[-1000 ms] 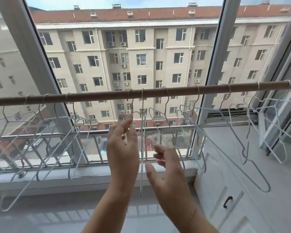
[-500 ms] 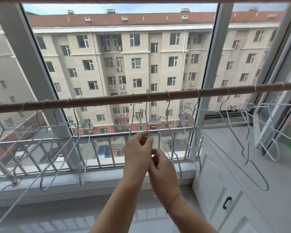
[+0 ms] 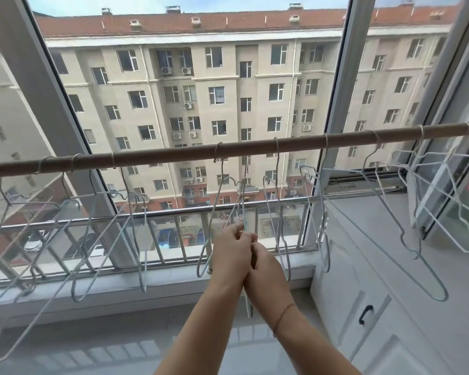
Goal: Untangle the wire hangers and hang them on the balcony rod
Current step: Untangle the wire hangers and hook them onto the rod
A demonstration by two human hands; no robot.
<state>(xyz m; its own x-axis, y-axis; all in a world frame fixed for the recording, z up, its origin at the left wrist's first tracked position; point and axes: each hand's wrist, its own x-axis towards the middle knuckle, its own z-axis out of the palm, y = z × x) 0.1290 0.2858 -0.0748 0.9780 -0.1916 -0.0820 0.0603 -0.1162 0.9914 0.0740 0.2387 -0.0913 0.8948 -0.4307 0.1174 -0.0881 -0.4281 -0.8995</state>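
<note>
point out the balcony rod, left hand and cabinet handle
balcony rod [image 3: 173,156]: head view, bare stretch left of centre
left hand [image 3: 232,253]: head view, back of hand
cabinet handle [image 3: 366,313]: head view, middle of grip

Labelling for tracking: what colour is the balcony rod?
Matte brown. The long horizontal balcony rod shows clearly in the head view.

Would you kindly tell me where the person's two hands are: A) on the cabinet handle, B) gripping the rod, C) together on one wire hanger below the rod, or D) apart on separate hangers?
C: the left hand and right hand meet, both pinching the same wire hanger beneath the rod.
</note>
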